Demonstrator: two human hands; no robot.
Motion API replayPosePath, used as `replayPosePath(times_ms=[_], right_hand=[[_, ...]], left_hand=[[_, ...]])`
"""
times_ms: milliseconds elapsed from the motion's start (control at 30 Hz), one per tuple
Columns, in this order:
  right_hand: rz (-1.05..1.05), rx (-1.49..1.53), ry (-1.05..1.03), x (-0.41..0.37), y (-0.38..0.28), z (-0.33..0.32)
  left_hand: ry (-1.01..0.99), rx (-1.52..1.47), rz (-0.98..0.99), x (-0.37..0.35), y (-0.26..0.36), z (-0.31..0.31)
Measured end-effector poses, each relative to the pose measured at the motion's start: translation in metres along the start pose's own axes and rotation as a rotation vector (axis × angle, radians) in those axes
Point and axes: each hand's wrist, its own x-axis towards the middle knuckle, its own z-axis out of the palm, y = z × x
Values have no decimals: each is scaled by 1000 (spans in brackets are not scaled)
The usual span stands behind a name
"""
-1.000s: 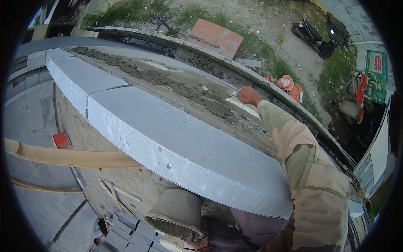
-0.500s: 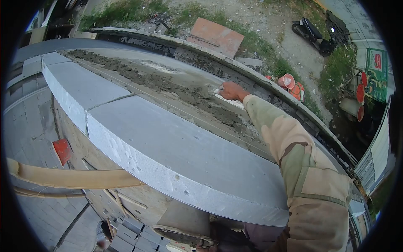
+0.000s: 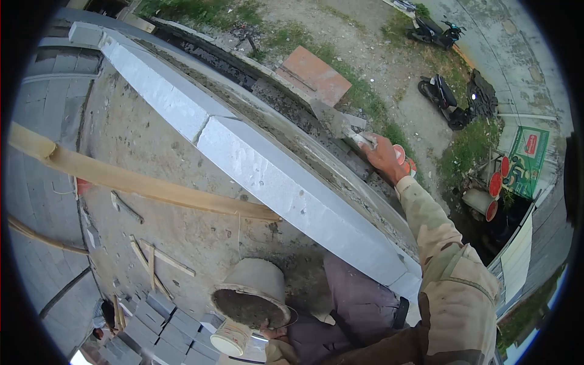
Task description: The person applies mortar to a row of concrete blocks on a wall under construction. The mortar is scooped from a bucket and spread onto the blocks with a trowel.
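Note:
My right hand (image 3: pixel 384 157) is closed around the handle of a trowel (image 3: pixel 330 119), its grey blade raised over the far side of the wall. Below it run pale grey blocks (image 3: pixel 274 185) in a row, with grey mortar (image 3: pixel 243 121) along their far side. Low in the view, my left hand (image 3: pixel 275 331) grips the rim of a grey bucket (image 3: pixel 258 277), which is tilted with its dark mouth toward me. Part of that hand is hidden by the bucket and sleeve. A small white pail (image 3: pixel 230 342) stands beside the bucket.
A bamboo pole (image 3: pixel 152 179) crosses on the left. Wooden strips (image 3: pixel 152 264) and stacked grey blocks (image 3: pixel 164 325) lie below. Beyond the wall are a reddish board (image 3: pixel 313 76), motorcycles (image 3: pixel 441 97) and orange-rimmed buckets (image 3: pixel 494 182). Another person (image 3: pixel 97 333) shows partly at lower left.
My right hand has lifted off the mortar behind the blocks, bringing the trowel blade into sight. The view has tipped, so more of the bucket and my left hand shows.

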Motion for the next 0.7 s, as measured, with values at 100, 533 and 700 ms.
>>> replayPosePath(times_ms=[100, 533, 700], right_hand=[[-2, 185, 55, -72, -41, -54], [-916, -37, -574, -388, -237, -8], [-1363, -1191, -218, -439, -207, 109]], left_hand=[[90, -57, -93, 8, -3, 2], [-269, -248, 175, -24, -19, 21], [-156, 206, 321, -70, 3, 22]])
